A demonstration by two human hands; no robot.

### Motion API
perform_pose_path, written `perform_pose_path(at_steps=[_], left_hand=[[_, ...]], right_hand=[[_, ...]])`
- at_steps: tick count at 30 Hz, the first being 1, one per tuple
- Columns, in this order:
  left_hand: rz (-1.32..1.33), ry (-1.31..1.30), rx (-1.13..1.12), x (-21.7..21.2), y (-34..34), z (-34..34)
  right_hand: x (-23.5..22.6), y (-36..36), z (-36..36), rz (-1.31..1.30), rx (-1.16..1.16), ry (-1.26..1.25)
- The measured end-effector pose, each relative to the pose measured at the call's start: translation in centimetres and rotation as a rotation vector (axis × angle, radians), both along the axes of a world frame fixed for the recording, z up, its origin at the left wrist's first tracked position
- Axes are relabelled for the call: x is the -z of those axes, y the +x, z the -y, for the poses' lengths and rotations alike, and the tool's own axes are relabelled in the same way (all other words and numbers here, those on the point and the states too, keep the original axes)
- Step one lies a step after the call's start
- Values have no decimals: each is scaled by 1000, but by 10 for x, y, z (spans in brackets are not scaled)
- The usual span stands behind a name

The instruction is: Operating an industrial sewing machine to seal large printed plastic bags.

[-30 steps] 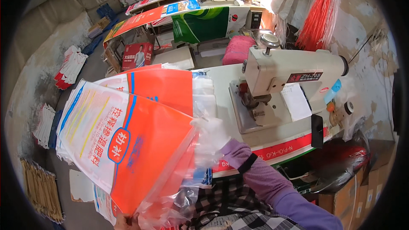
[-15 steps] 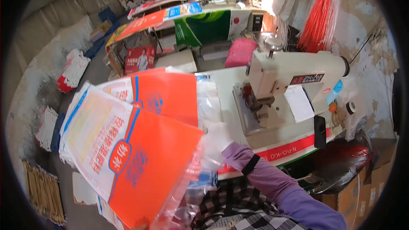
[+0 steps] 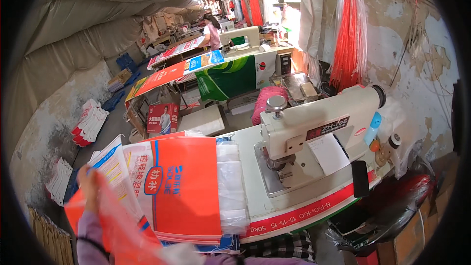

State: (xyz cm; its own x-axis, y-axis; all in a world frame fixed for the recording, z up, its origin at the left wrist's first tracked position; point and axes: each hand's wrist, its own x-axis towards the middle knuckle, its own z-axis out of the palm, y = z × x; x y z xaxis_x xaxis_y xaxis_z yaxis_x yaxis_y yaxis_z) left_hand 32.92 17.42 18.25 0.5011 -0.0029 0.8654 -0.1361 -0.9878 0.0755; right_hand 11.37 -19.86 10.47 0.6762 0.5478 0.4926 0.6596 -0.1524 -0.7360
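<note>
My left hand (image 3: 89,186) is closed on the edge of an orange and white woven plastic bag (image 3: 115,211), lifted and tilted at the lower left. Its clear liner hangs loosely and is blurred. My right hand (image 3: 180,254), in a white glove, is at the lower edge beside the bag's near end; motion smears its fingers. A stack of matching bags (image 3: 189,189) lies flat on the table in front of me, orange faces up, with white liner ends (image 3: 231,186) sticking out to the right.
Right of the stack stands a white sewing machine (image 3: 314,127) on the worktable (image 3: 255,211). A black phone-like slab (image 3: 360,179) lies at the table edge. Red strands (image 3: 346,44) hang by the wall. Further off are a red box (image 3: 163,118) and a person (image 3: 213,34) at another table.
The top bag has been pulled left and toward me off the stack, baring the bag beneath. My right hand has moved from the liner ends to the lower edge. My view has tilted up.
</note>
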Motion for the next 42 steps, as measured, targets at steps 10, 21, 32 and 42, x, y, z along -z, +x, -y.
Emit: perform_pose_path(at_steps=[10,21,32,42], left_hand=[[-504,125,662,176,65,300],[-535,44,668,183,73,302],[-658,157,1220,120,121,443],[-731,41,1126,179,101,508]], right_hand=[[178,-41,180,-823,682,521],[162,-33,175,-945,792,653],[193,-82,231,-860,858,913],[139,-108,259,-613,1228,539]])
